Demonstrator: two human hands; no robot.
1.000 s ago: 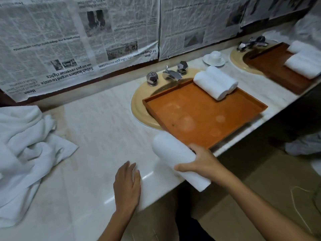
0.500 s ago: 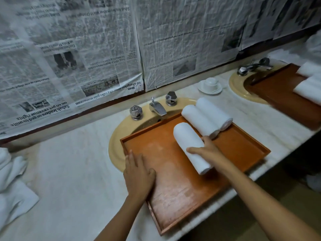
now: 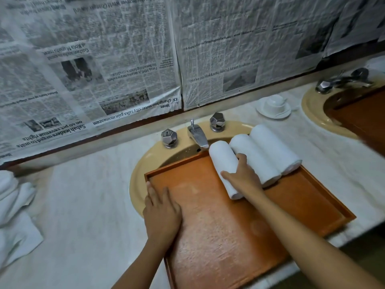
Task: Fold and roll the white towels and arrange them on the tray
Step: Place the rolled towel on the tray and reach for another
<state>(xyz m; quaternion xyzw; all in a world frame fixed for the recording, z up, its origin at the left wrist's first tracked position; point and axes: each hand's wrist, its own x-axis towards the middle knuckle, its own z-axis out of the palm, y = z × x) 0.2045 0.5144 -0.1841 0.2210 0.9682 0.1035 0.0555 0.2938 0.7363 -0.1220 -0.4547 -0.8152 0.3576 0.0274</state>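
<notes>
Rolled white towel [image 3: 223, 161] lies on the far part of the orange-brown wooden tray [image 3: 218, 247]. It touches the nearer of two other rolled white towels [image 3: 256, 159] laid side by side to its right. All three run parallel, far ends reaching the tray's back edge.

Right hand [image 3: 242, 177] sits over the near half of that roll. Grip clenched round it: thumb on its left flank, fingers tucked down on the right against the neighbouring roll.

Left hand [image 3: 161, 213] lies flat on the tray's left side by the rim, grip released, fingers straight and pointing away.

Tray rests across a beige oval sink basin [image 3: 139, 184] set in the pale marble bench [image 3: 83, 205]. Chrome tap [image 3: 198, 136] and two faceted chrome knobs [image 3: 169, 137] stand just behind the tray.

Far left on the bench: heap of loose white towels [image 3: 14, 207]. To the right: white cup on a saucer [image 3: 274, 105], then a second beige basin [image 3: 312, 113] carrying another brown tray [image 3: 362, 117], partly out of view.

Newspaper sheets [image 3: 104, 59] cover the wall behind.
</notes>
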